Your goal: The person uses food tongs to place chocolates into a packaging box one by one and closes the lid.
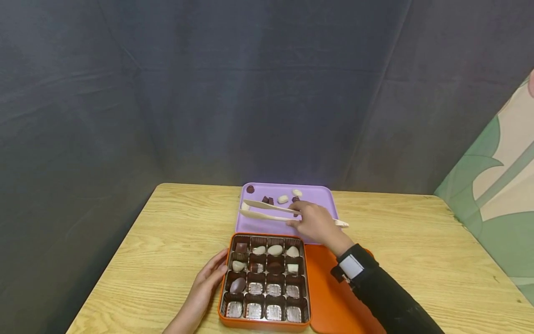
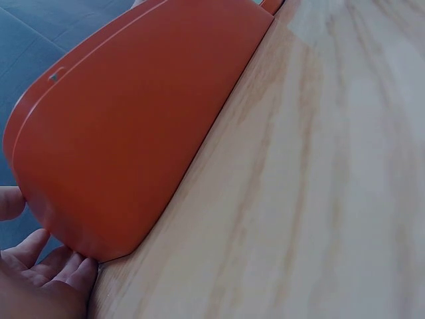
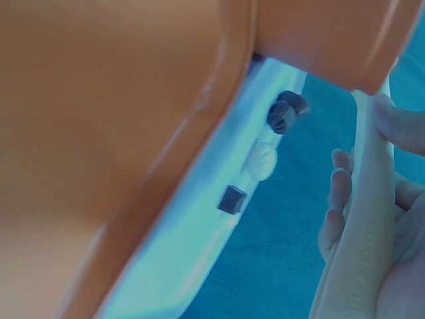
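My right hand [image 1: 314,224] grips a pair of cream-coloured tongs [image 1: 271,206] over the purple tray [image 1: 285,226]. The tong tips point left and stand on either side of a white chocolate [image 1: 245,206] at the tray's left edge; whether they touch it I cannot tell. Against the left wall of the orange chocolate box [image 1: 264,322] rests my left hand [image 1: 204,283], its relaxed fingers touching the side near the rim. White and dark chocolates fill much of the box's two far rows, and a greyish egg-shaped chocolate [image 1: 238,285] lies in the third row's left compartment.
On the tray lie other chocolates, among them a white one [image 1: 282,199], a round dark one [image 1: 250,189] and dark pieces [image 1: 268,200]. An orange lid [image 1: 338,292] lies right of the box, under my right forearm. Behind the wooden table [image 1: 167,232] hangs a dark curtain [image 1: 250,93].
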The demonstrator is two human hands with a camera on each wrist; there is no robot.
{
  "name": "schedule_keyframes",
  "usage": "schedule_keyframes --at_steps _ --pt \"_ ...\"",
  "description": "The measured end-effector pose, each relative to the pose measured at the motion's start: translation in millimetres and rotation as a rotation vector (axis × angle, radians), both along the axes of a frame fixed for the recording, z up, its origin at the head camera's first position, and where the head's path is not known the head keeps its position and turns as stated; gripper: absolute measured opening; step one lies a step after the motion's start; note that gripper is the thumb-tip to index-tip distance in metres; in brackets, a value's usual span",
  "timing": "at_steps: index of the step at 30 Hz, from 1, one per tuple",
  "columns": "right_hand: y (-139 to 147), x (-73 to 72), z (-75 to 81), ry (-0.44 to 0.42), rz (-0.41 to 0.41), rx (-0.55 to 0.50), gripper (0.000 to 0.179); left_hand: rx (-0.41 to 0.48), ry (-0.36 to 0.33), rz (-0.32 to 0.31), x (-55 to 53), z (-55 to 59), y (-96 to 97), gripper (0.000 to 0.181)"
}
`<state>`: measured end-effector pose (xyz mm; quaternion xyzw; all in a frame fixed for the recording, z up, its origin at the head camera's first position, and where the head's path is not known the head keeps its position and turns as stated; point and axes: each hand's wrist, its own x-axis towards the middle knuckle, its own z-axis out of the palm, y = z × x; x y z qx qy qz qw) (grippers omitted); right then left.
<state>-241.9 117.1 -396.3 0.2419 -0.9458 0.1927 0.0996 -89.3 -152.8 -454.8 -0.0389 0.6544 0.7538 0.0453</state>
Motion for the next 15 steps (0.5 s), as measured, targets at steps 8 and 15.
schedule_keyframes --at_steps 8,15 --pt "-6 -11.9 -11.8 -0.063 -0.03 0.009 0.042 -0.012 -0.002 0.004 0.0 -1.8 0.8 0.044" --pt "-11 -19.0 -17.6 -0.106 -0.034 0.011 0.042 -0.017 0.003 0.012 -0.8 -1.3 1.7 0.045"
